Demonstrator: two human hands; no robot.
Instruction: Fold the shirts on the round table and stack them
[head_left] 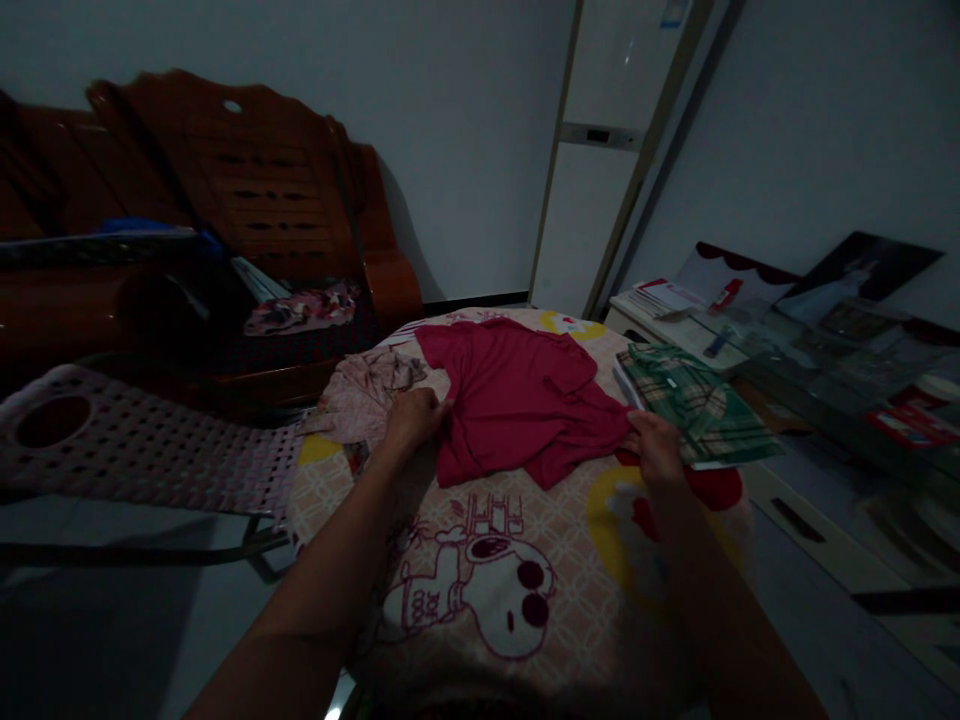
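A dark red shirt lies spread and partly folded on a round surface covered by a cartoon-print cloth. My left hand is closed on the shirt's left edge. My right hand is closed on the shirt's right edge. To the right of the shirt sits a folded green plaid garment, close to my right hand. A crumpled pale pink garment lies just left of my left hand.
A wooden bench with clothes on it stands at the back left. A pink perforated plastic chair is at the left. A low table with papers and pictures runs along the right. A tall white unit stands behind.
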